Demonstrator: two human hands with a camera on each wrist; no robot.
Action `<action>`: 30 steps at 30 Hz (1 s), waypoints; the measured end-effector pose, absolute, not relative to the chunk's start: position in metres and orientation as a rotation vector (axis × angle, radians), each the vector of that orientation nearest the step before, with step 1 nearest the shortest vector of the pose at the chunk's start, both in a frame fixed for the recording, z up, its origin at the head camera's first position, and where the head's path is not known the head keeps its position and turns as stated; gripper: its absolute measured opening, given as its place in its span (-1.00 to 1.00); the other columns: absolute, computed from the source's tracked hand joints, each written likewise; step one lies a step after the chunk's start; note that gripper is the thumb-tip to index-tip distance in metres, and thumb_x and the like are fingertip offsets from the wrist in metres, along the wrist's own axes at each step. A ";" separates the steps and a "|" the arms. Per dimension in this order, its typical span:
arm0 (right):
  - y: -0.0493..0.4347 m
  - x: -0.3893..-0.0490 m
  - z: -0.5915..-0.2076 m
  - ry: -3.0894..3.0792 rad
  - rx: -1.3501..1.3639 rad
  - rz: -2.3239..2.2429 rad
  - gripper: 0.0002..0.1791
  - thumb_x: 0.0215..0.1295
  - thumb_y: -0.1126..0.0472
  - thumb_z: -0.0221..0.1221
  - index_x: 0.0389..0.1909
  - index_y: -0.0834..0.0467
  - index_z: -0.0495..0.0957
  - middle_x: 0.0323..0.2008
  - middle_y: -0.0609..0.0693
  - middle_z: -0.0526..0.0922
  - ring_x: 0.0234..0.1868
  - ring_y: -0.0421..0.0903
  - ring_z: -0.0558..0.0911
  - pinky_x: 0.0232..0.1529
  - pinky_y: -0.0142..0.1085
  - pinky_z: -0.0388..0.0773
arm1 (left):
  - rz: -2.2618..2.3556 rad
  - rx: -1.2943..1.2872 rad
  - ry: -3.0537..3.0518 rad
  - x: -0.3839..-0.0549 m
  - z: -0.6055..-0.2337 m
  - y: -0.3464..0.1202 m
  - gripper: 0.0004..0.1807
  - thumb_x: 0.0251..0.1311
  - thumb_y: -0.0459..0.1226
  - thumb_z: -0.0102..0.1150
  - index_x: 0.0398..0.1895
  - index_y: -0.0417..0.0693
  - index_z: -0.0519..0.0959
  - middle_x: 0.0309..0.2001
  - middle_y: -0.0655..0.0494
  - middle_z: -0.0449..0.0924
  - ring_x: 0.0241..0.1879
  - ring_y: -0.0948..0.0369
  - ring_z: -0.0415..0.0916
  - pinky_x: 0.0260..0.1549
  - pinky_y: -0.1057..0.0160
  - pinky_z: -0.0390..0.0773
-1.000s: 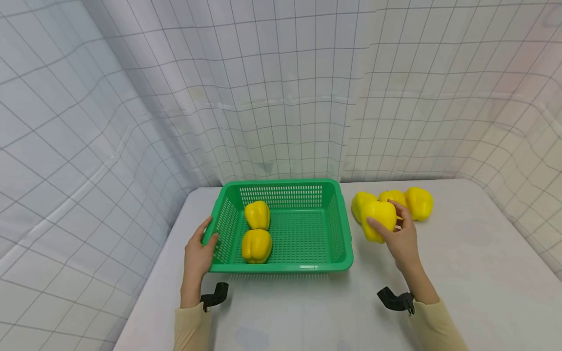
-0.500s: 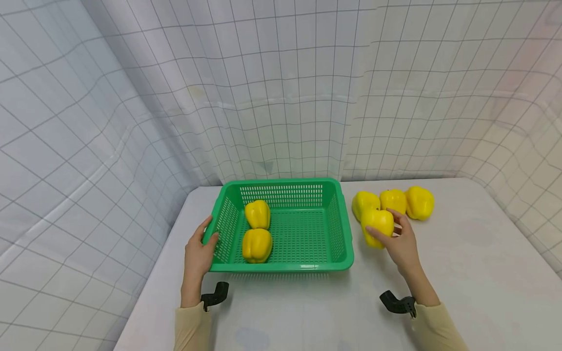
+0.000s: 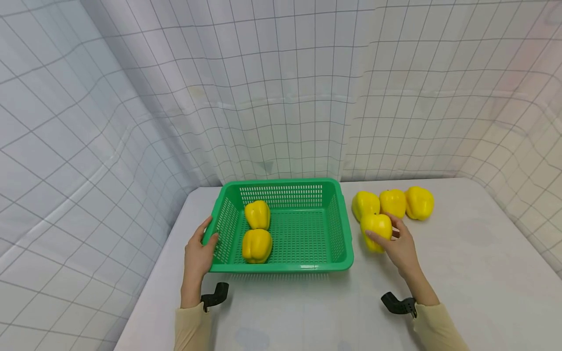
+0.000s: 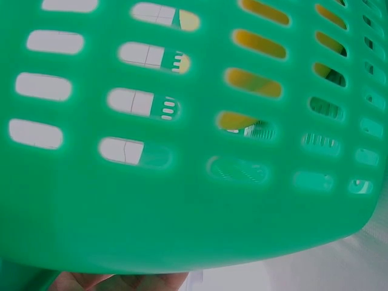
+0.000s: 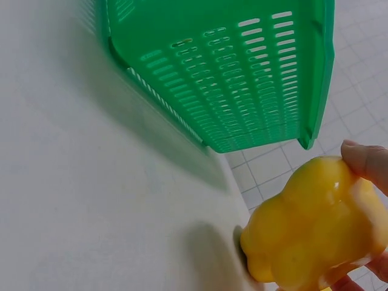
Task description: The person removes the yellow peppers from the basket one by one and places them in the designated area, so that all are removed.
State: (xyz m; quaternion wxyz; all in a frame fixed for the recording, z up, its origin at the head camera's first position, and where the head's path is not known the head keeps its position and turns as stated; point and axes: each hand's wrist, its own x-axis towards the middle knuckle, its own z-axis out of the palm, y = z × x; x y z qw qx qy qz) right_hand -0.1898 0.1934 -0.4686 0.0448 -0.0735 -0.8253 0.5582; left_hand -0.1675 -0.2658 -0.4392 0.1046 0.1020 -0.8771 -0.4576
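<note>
A green plastic basket [image 3: 281, 267] stands on the table, its left rim gripped by my left hand [image 3: 199, 252] with the thumb over the edge. Inside, along the left part, lie two yellow bell peppers, one behind [image 3: 257, 215] and one in front [image 3: 256, 246]. To the right of the basket, my right hand [image 3: 400, 243] holds another yellow bell pepper [image 5: 315, 224] between thumb and fingers. In the right wrist view its lobed underside shows, apart from the basket wall. The left wrist view is mostly the basket's slotted side, with only fingertips [image 4: 145, 281] visible below.
Behind my right hand, three yellow bell peppers sit close together on the table: left [image 3: 365, 204], middle [image 3: 392, 203] and right [image 3: 419, 203]. A white gridded curtain [image 3: 281, 97] hangs behind and at both sides. The white table [image 3: 474, 253] extends to the right.
My right hand has brought the held bell pepper slightly toward me, away from the others, so the middle one behind shows more fully. My left hand and the basket stay put.
</note>
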 end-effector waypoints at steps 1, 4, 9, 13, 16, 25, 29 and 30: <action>0.194 -0.190 -0.469 -2.527 -0.226 1.705 -0.06 0.13 -0.09 0.33 0.44 0.14 0.11 0.23 0.21 0.24 0.10 0.13 0.27 -0.12 -0.16 0.38 | -1.346 0.301 -2.586 -0.167 -0.439 -0.266 -0.44 0.41 -0.18 -0.02 0.45 0.12 0.20 0.07 -0.32 0.46 -0.32 -0.03 0.50 -0.46 0.17 0.42; 0.195 -0.190 -0.471 -2.546 -0.225 1.702 -0.04 0.14 -0.10 0.32 0.45 0.15 0.08 0.23 0.23 0.23 0.11 0.15 0.27 -0.12 -0.15 0.37 | -1.342 0.299 -2.586 -0.167 -0.439 -0.266 -0.44 0.41 -0.18 -0.03 0.45 0.12 0.19 0.08 -0.32 0.46 -0.33 -0.03 0.49 -0.46 0.17 0.42; 0.197 -0.191 -0.474 -2.567 -0.227 1.696 -0.03 0.15 -0.11 0.31 0.46 0.16 0.06 0.23 0.25 0.22 0.11 0.16 0.28 -0.12 -0.17 0.39 | -1.350 0.295 -2.584 -0.167 -0.439 -0.265 -0.44 0.41 -0.18 -0.03 0.45 0.11 0.19 0.10 -0.33 0.44 -0.31 -0.03 0.50 -0.45 0.17 0.42; 0.198 -0.192 -0.478 -2.566 -0.240 1.709 -0.04 0.16 -0.10 0.30 0.46 0.16 0.05 0.23 0.24 0.22 0.11 0.14 0.27 -0.10 -0.18 0.38 | -1.350 0.296 -2.583 -0.168 -0.438 -0.265 -0.44 0.41 -0.18 -0.02 0.45 0.11 0.20 0.08 -0.32 0.46 -0.32 -0.04 0.50 -0.46 0.17 0.42; 0.199 -0.193 -0.481 -2.561 -0.254 1.720 -0.04 0.16 -0.08 0.31 0.46 0.16 0.05 0.23 0.24 0.21 0.11 0.14 0.27 -0.09 -0.17 0.37 | -1.349 0.297 -2.585 -0.167 -0.438 -0.265 -0.44 0.41 -0.18 -0.03 0.45 0.11 0.20 0.08 -0.32 0.46 -0.31 -0.04 0.50 -0.45 0.17 0.42; 0.198 -0.195 -0.482 -2.571 -0.257 1.712 -0.04 0.18 -0.07 0.30 0.46 0.18 0.03 0.24 0.26 0.19 0.13 0.16 0.26 -0.04 -0.11 0.36 | -1.348 0.291 -2.583 -0.167 -0.437 -0.265 -0.45 0.41 -0.18 -0.03 0.45 0.10 0.19 0.06 -0.33 0.47 -0.32 -0.04 0.51 -0.46 0.17 0.42; 0.199 -0.196 -0.483 -2.574 -0.258 1.711 -0.04 0.18 -0.05 0.30 0.46 0.19 0.03 0.25 0.26 0.18 0.13 0.17 0.25 -0.03 -0.10 0.35 | -1.345 0.294 -2.583 -0.167 -0.437 -0.264 -0.44 0.41 -0.20 -0.03 0.45 0.10 0.19 0.05 -0.33 0.47 -0.33 -0.04 0.51 -0.47 0.17 0.42; 0.199 -0.196 -0.484 -2.576 -0.256 1.712 -0.04 0.17 -0.05 0.30 0.46 0.19 0.03 0.25 0.26 0.18 0.14 0.17 0.25 -0.03 -0.09 0.35 | -1.345 0.295 -2.583 -0.167 -0.437 -0.264 -0.44 0.41 -0.20 -0.03 0.45 0.10 0.19 0.06 -0.33 0.47 -0.33 -0.04 0.51 -0.47 0.17 0.43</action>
